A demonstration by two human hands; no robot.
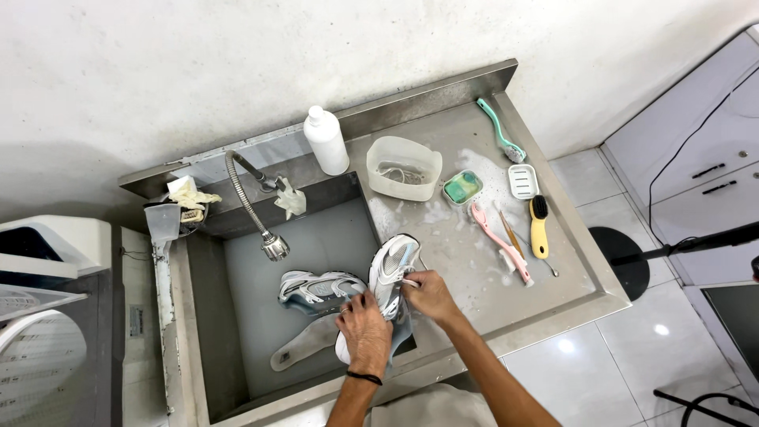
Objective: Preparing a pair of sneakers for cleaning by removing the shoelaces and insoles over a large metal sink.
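White and pale-blue sneaker (393,269); grey and blue sneaker (316,291) at its left. On the right, yellow brush (539,229); pink brush (500,241); mint brush (500,133); far, white bottle (326,141).

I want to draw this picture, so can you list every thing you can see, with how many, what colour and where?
sneaker in hand: 1, white and grey, over the sink's right edge
second sneaker: 1, grey and white, lying in the sink
insole: 1, grey, sink bottom
sink: 1, steel, left
faucet: 1, silver hose, over the sink
bottle: 1, white, behind the sink
tub: 1, clear, counter
soap dishes: 2, green and white, counter
brushes: 3, yellow, pink, mint, counter right
left hand: on the sneaker's heel
right hand: gripping the sneaker's side
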